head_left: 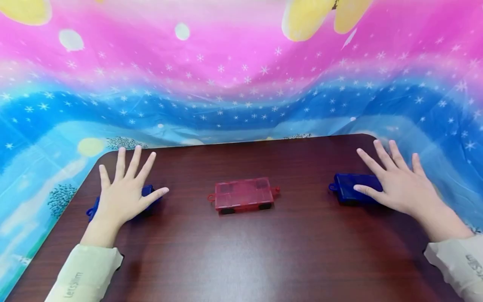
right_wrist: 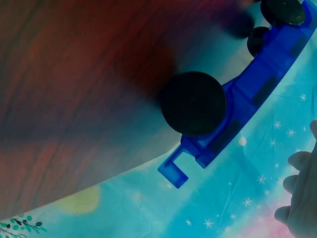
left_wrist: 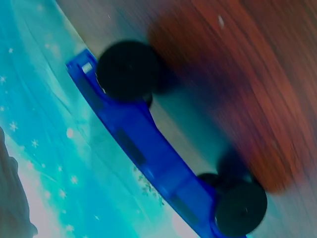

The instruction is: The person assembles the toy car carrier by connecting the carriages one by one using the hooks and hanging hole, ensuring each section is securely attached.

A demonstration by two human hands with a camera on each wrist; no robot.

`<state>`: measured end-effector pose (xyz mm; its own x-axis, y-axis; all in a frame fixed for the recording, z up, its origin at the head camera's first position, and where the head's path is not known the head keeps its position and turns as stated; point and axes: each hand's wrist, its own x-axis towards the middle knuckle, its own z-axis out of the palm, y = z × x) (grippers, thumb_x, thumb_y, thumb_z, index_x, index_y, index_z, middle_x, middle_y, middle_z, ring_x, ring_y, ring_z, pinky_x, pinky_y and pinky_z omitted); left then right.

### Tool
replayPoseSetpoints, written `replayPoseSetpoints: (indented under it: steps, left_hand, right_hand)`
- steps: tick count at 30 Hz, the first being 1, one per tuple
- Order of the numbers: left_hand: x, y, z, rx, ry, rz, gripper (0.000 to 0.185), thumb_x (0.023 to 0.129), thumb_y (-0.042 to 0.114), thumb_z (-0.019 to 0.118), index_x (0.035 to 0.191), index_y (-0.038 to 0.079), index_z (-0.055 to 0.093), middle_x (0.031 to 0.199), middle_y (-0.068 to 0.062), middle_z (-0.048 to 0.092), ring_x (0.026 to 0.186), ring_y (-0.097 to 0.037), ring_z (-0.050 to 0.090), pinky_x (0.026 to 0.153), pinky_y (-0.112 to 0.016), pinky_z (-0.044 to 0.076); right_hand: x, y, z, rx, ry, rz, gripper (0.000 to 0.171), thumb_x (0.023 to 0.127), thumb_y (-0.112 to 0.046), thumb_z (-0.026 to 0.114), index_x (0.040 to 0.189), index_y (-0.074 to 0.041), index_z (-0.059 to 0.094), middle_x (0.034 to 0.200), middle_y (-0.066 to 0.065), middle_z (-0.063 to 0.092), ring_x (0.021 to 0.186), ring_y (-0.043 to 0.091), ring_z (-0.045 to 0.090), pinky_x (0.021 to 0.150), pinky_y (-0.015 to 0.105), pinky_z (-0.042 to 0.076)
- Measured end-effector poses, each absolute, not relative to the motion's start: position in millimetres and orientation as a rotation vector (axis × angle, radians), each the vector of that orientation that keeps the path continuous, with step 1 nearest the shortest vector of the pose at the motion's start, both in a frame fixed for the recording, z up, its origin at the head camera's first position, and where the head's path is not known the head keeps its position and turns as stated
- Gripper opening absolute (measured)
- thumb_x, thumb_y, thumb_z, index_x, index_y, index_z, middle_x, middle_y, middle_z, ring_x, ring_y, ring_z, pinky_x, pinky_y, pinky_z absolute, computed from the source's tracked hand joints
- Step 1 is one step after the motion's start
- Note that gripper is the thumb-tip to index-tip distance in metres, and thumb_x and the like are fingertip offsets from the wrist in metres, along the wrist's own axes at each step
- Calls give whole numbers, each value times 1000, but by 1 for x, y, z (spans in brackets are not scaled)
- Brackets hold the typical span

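Our left hand [head_left: 122,197] and right hand [head_left: 400,186] each rest, fingers spread, over a blue cart [head_left: 148,192] and another blue cart [head_left: 352,188]; a red cart [head_left: 243,194] sits on the counter [head_left: 241,251] between them.

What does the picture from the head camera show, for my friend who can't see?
Two hands lie flat with fingers spread, the left hand over one blue toy car, the right hand over another blue toy car. A red toy car sits between them on a dark wooden table.
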<state>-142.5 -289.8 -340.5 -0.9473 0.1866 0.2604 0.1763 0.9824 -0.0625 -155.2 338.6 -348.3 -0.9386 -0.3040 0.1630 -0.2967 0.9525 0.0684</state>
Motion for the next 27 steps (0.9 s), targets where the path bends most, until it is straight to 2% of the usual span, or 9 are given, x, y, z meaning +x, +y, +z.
replayPoseSetpoints:
  steps: [11, 16, 27]
  left_hand:
    - [-142, -257, -351, -441, -2817, -48, 95, 75, 74, 49, 149, 35, 2, 156, 5, -12, 142, -25, -20, 103, -59, -22]
    - [-145, -240, -355, -540, -2808, -104, 93, 76, 73, 49, 149, 36, 5, 157, 6, -7, 143, -25, -15, 107, -63, -11]
    - [-151, -211, -367, -765, -2824, -137, 89, 77, 74, 46, 148, 37, 5, 157, 8, 2, 144, -25, -5, 107, -65, 10]
  right_hand:
    - [-148, 342, -356, 509, -3013, 11, 90, 82, -62, 54, 149, -34, 1, 155, -1, -15, 138, 19, -26, 97, 52, -31]
    - [-144, 347, -362, 525, -3065, 42, 93, 80, -62, 57, 149, -34, 2, 156, 1, -11, 138, 20, -26, 97, 52, -30]
    - [-140, 357, -370, 583, -3112, 165, 90, 80, -55, 63, 149, -33, 10, 156, 11, 3, 140, 25, -21, 98, 62, -22]
